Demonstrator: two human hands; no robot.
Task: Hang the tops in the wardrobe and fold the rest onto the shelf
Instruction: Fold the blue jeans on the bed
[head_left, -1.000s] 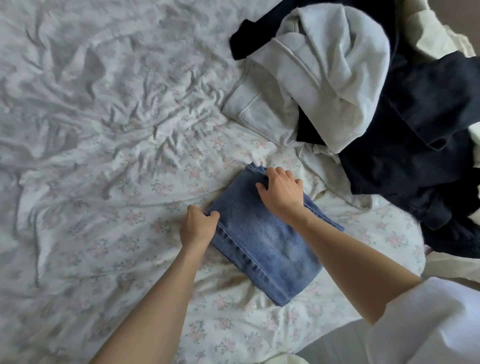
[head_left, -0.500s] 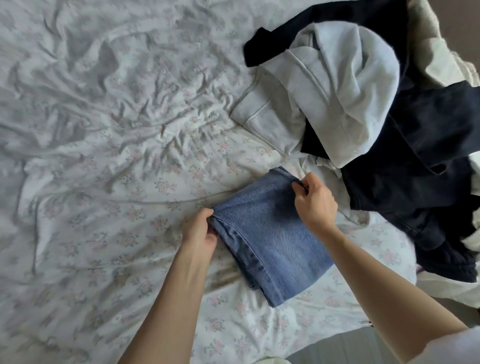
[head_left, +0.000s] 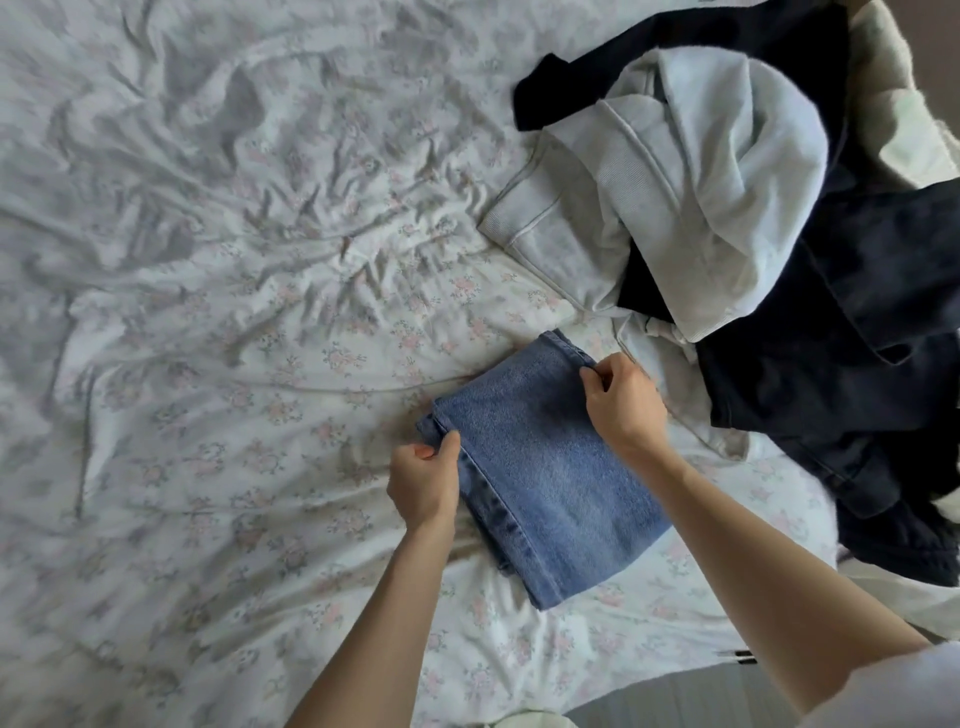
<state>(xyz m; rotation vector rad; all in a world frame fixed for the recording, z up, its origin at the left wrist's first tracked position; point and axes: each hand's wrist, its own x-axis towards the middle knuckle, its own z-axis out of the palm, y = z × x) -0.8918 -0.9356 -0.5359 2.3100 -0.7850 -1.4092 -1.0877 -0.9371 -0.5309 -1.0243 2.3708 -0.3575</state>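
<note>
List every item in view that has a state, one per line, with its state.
jeans: folded into a compact rectangle, lying flat on the bed
left hand: grips the jeans' left edge
right hand: pinches the jeans' far right edge
grey sweatshirt: unfolded, crumpled on the pile
dark garments: unfolded, heaped
bedsheet: wrinkled

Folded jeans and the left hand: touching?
Touching. The head view shows the left hand pinching the folded jeans at their left corner, thumb on the denim.

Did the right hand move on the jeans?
Yes. The right hand went from flat on top of the folded jeans to pinching their far edge, nearer the grey hoodie.
</note>
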